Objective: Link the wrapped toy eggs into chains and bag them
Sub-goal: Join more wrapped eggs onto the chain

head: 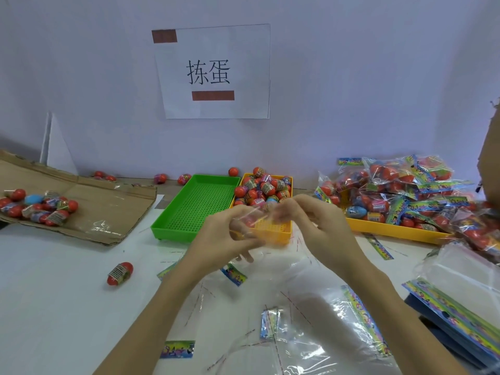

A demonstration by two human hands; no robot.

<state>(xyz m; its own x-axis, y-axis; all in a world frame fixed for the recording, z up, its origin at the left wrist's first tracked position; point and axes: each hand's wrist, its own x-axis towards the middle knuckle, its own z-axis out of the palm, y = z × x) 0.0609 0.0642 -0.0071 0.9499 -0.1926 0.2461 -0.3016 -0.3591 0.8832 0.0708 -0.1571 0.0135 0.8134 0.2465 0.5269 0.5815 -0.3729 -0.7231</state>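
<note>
My left hand (226, 236) and my right hand (315, 223) are raised together over the near end of a small yellow tray (273, 235). Both pinch a piece of clear plastic bag (258, 219) stretched between their fingertips. Loose wrapped toy eggs (263, 188), mostly red, are heaped at the far end of that tray. One red wrapped egg (119, 273) lies alone on the white table to the left. No egg shows in either hand.
A green tray (194, 207) stands left of the yellow one. Eggs (40, 207) lie on flattened cardboard (108, 201) at far left. Filled bags (405, 190) pile on a wide yellow tray (392, 230) at right. Empty bags (297, 320) lie below my hands, with a stack (454, 315) at right.
</note>
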